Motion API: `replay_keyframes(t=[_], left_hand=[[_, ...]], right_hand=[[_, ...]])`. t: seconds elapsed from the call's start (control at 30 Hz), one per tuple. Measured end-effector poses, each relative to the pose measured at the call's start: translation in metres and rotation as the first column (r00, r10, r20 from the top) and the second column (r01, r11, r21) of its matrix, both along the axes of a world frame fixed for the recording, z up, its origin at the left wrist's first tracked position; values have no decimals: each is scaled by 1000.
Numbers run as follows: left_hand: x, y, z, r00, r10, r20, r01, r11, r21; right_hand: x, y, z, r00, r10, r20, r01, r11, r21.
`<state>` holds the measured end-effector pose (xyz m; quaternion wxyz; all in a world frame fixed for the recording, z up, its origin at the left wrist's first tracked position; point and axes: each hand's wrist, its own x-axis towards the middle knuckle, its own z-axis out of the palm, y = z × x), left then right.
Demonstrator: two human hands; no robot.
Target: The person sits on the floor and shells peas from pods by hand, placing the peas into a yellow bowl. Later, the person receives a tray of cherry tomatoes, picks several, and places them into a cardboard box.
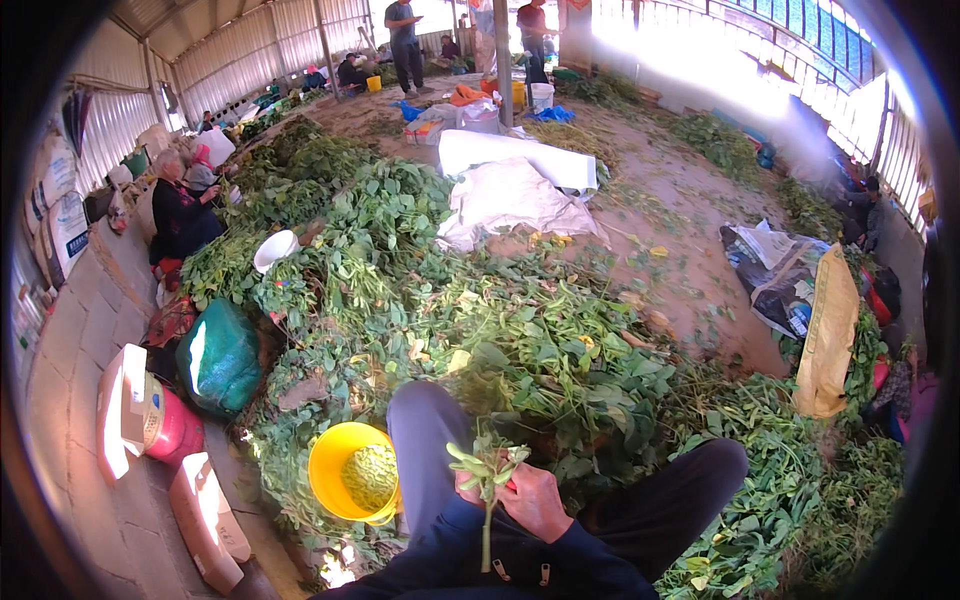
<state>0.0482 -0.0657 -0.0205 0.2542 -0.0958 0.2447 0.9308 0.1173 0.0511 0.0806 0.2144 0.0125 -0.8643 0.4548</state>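
A cut soybean stalk [486, 517] with green pods [474, 466] and leaves stands upright before my lap, its bare stem pointing down. My left hand [469, 489] is around the stalk, mostly hidden behind the pods. My right hand [537, 504] is closed close beside the stem. A small red object [511, 485] shows between its fingers; what it is cannot be made out. Left of my knee, a yellow bucket [321, 472] tilts slightly and holds picked green pods [370, 477].
Heaped bean plants [555, 352] spread ahead and to both sides. At left are cardboard boxes [206, 517], a pink bucket [176, 431] and a green sack [220, 360]. A white bowl [276, 251] rests on the heap. A seated person [180, 199] works at far left.
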Motion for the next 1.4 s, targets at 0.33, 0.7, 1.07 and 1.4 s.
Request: replay_keyframes(t=[0.33,0.7,1.07,1.4], left_hand=[[-8,-7,-15,998,18,-61,-26,992,-123],[-19,-93,40,862,-482,-159,504,779,373],[2,-118,43,881,-369,-297,450,848,279],[13,-132,42,919,-298,-257,373,869,325]], right_hand=[[-3,-8,14,998,-19,-68,30,985,172],[6,-13,27,986,166,24,-160,973,-165],[-8,-2,13,905,375,202,-292,891,-348],[-21,-33,3,981,178,71,-180,983,29]])
